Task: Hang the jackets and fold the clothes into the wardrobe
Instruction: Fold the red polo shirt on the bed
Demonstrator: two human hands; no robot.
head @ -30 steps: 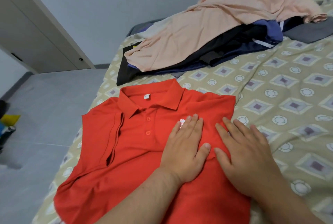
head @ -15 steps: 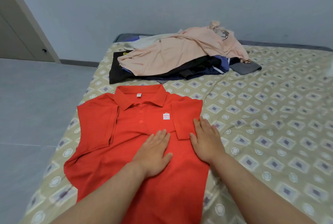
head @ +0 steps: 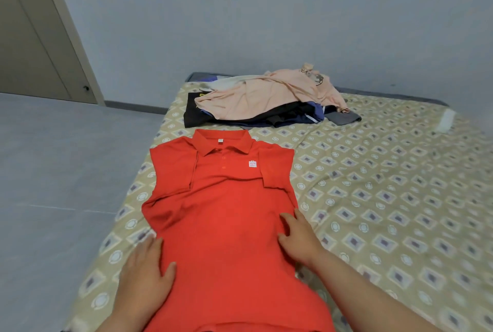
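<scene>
Red polo shirt [head: 224, 211] lies face-up on the bed [head: 386, 198], collar toward twelve o'clock, both sleeves tucked in over the chest. Left hand [head: 145, 275] is flat at the shirt's seven o'clock edge, fingers [head: 149, 249] straight, gripping nothing. Right hand [head: 300, 241] is flat at four o'clock, relaxed on the cloth, nothing pinched there either. The pile of clothes [head: 261, 99] sits at twelve o'clock, just beyond the collar. The danger, I'd say: the shirt lies close to the bed's nine o'clock edge, and an uneven lift of the hem could drag it off or shake those tucked sleeves loose.
</scene>
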